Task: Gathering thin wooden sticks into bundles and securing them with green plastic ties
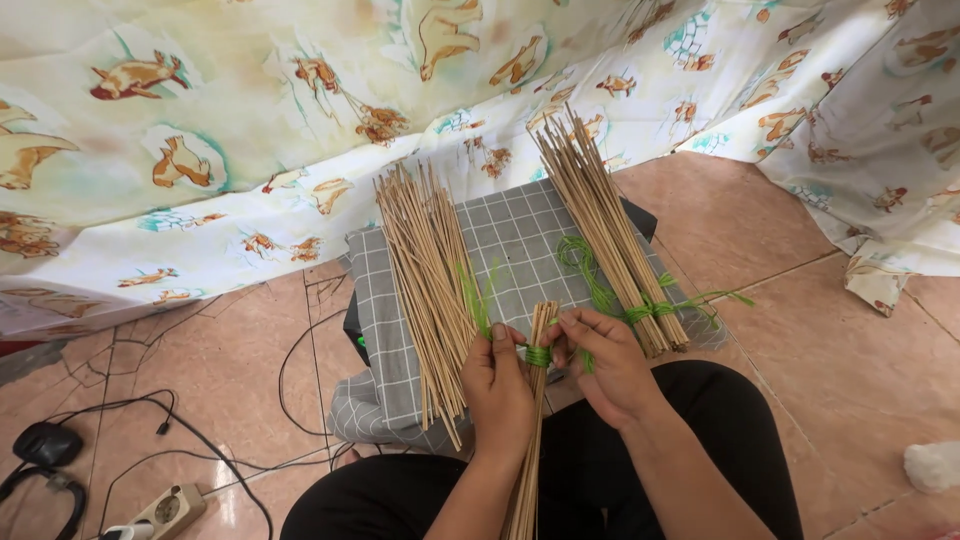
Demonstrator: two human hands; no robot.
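My left hand (499,388) grips a thin bundle of pale wooden sticks (528,450) that runs down toward my lap. A green string (538,355) is wound around the bundle near its top. My right hand (610,362) pinches that green string at the bundle's right side. A loose pile of sticks (425,270) lies to the left on a grey checked cloth (510,235). To the right lies a tied bundle of sticks (605,225) with a green string band and loose green strands (600,285) beside it.
The grey checked cloth covers a low dark box on a pink tiled floor (800,340). A cream sheet with animal prints (200,130) hangs behind. Black cables (180,440), a power strip (165,510) and a dark mouse-like object (45,443) lie at left.
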